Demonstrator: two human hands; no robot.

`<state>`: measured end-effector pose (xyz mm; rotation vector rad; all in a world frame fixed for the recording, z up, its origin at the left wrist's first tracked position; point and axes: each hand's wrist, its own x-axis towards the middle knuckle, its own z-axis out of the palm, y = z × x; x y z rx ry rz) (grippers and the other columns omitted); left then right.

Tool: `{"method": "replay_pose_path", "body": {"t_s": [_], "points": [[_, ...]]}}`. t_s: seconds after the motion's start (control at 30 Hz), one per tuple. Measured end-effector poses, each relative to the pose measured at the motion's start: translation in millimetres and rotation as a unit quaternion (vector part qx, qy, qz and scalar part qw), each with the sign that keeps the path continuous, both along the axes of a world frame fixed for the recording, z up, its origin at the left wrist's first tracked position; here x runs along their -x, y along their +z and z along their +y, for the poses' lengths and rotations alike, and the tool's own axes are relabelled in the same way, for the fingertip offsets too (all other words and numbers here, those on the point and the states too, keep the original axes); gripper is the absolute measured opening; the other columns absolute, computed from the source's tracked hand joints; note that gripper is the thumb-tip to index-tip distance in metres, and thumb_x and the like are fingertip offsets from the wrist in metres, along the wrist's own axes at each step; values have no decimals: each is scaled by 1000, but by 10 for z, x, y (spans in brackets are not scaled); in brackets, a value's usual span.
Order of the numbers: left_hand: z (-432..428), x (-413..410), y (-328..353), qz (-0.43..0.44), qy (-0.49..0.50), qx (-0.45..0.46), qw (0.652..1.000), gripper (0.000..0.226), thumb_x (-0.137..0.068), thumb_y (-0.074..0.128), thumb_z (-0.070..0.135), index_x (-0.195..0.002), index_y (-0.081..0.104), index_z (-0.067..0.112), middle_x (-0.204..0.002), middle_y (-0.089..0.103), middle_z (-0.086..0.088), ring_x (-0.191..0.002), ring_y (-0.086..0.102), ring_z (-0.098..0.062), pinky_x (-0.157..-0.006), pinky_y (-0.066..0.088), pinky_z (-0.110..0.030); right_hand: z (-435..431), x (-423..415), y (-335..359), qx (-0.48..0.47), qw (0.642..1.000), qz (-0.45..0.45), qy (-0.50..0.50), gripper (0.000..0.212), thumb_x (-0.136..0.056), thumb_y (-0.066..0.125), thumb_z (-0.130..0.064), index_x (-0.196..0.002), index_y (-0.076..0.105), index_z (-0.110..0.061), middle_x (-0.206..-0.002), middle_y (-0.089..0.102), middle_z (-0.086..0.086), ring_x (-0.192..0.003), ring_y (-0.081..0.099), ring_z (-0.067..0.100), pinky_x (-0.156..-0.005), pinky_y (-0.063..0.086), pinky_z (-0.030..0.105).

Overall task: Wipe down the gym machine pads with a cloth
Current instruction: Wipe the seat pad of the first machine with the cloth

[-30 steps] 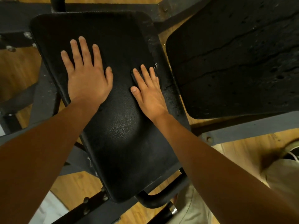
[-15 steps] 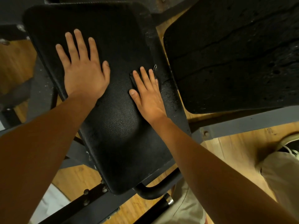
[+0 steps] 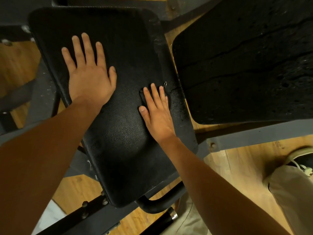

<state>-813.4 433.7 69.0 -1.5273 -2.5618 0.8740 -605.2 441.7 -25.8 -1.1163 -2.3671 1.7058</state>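
A black padded seat (image 3: 118, 150) of the gym machine lies below me, with a second, cracked black pad (image 3: 245, 61) to its right. My left hand (image 3: 89, 77) rests flat on the seat's upper left part, fingers spread and holding nothing. My right hand (image 3: 156, 112) lies flat near the seat's right edge and presses on a dark cloth (image 3: 142, 94). The cloth is mostly hidden under the fingers. Only its left edge and a small white tag beyond the fingertips show.
The grey metal frame (image 3: 254, 139) runs under and between the pads. A curved black bar (image 3: 157, 204) sticks out below the seat's near end. The floor (image 3: 237, 167) is wood. My trouser leg (image 3: 294, 192) and shoe (image 3: 303, 158) are at the lower right.
My right hand has slid the cloth a little toward me along the seat's right side. The left hand stays flat in the same spot on the pad.
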Motion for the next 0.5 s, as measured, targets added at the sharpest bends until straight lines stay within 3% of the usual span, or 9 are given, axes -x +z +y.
{"method": "replay_pose_path", "body": {"t_s": [0.27, 0.5], "points": [[-5, -9, 17, -7, -2, -8, 1000, 68, -107, 24, 45, -159, 17, 2, -165, 8, -29, -153, 4, -46, -121, 9, -66, -407, -509, 69, -11, 999, -12, 31, 57, -111, 33, -42, -162, 18, -23, -172, 2, -3, -157, -13, 16, -128, 0, 45], [0, 10, 18, -2, -4, 0, 1000, 68, -107, 23, 46, -160, 16, 3, -165, 8, -29, -153, 4, -46, -121, 9, -66, -177, -289, -34, -25, 999, -10, 19, 55, -111, 31, -38, -162, 20, -24, -172, 4, 0, -158, -12, 18, -127, -4, 42]]}}
